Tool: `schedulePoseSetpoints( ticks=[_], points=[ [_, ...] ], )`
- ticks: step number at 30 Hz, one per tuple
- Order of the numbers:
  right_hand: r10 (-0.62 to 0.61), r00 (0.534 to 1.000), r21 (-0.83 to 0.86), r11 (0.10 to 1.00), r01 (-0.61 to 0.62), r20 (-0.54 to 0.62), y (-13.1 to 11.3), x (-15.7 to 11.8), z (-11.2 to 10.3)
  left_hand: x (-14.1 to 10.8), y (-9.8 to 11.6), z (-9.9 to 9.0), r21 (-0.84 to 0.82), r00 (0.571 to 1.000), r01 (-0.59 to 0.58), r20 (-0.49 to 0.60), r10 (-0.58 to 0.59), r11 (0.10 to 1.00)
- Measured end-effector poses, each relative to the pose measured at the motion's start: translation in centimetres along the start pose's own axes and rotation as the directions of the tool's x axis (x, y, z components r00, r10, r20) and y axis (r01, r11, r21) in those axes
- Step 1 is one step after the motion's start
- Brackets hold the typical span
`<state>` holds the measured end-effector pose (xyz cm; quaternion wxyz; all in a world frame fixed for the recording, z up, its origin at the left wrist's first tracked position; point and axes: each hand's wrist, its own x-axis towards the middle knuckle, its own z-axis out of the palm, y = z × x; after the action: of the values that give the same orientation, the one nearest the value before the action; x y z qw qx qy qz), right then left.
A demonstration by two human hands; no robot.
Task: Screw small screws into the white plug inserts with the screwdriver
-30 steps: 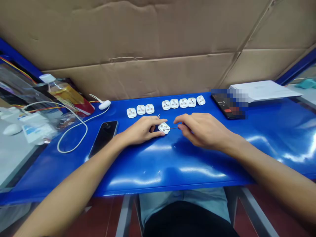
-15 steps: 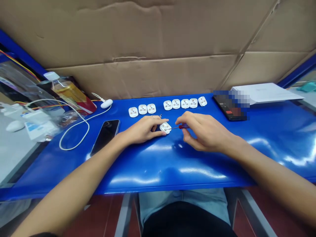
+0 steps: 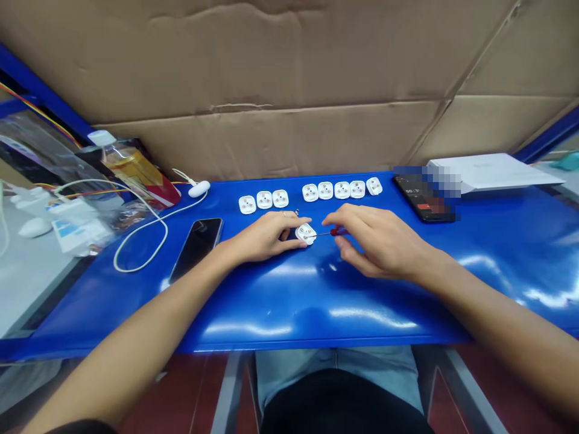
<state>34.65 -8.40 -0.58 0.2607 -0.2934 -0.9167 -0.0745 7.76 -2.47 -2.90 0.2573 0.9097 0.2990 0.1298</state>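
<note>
On the blue tabletop, my left hand [image 3: 269,236] grips a small white plug housing [image 3: 306,233] between thumb and fingers. Metal parts show on its upward face. My right hand [image 3: 368,241] pinches the red handle of a screwdriver [image 3: 333,232], whose thin shaft reaches left so its tip meets the housing. A few tiny metal pieces [image 3: 297,212], perhaps screws, lie just behind the housing. Farther back sits a row of similar white housings: three on the left [image 3: 264,200] and several on the right [image 3: 341,190].
A dark phone [image 3: 196,248] lies left of my left hand. Beyond it are a white cable [image 3: 166,232] and a bottle [image 3: 136,175]. Another phone [image 3: 423,196] and a white box [image 3: 493,170] are at the back right. Cardboard [image 3: 289,138] walls the rear edge.
The view has shifted slightly, so everything sits a little farther right. Both hands keep nearly the same pose, with the screwdriver still at the plug housing.
</note>
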Motion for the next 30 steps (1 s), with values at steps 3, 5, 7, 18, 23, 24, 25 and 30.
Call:
schedulePoseSetpoints(
  ticks=[3, 5, 7, 18, 23, 24, 25, 30],
  points=[
    [0.045, 0.999, -0.100, 0.994, -0.045, -0.005, 0.12, -0.16, 0.12, 0.00, -0.05, 0.04, 0.004, 1.000, 0.005, 0.000, -0.005, 1.000],
    [0.023, 1.000, -0.081, 0.996, -0.025, -0.021, 0.19, -0.21, 0.18, 0.01, 0.00, 0.03, 0.007, 1.000, 0.000, -0.006, 0.000, 1.000],
    [-0.001, 1.000, -0.005, 1.000, 0.001, -0.028, 0.15, -0.16, 0.11, 0.02, 0.07, 0.01, 0.005, 1.000, -0.009, -0.011, 0.009, 1.000],
    [0.035, 0.999, -0.009, 0.999, -0.035, -0.015, 0.02, -0.04, 0.09, -0.03, 0.10, 0.03, 0.004, 1.000, -0.010, -0.009, 0.010, 1.000],
    [0.056, 0.998, 0.046, 0.997, -0.056, -0.003, -0.32, 0.11, -0.08, -0.04, 0.18, -0.02, 0.003, 1.000, -0.007, -0.003, 0.007, 1.000],
    [0.069, 0.998, 0.021, 0.997, -0.069, -0.003, -0.31, 0.09, -0.09, -0.05, 0.13, 0.01, 0.005, 1.000, -0.011, -0.007, 0.011, 1.000],
    [0.079, 0.997, -0.011, 0.997, -0.079, -0.005, -0.26, 0.06, -0.09, -0.06, 0.06, 0.05, 0.007, 1.000, -0.015, -0.011, 0.016, 1.000],
    [0.046, 0.999, -0.046, 0.998, -0.047, -0.026, -0.05, 0.04, 0.01, -0.07, -0.10, 0.09, 0.025, 1.000, -0.013, -0.010, 0.014, 1.000]
  ],
)
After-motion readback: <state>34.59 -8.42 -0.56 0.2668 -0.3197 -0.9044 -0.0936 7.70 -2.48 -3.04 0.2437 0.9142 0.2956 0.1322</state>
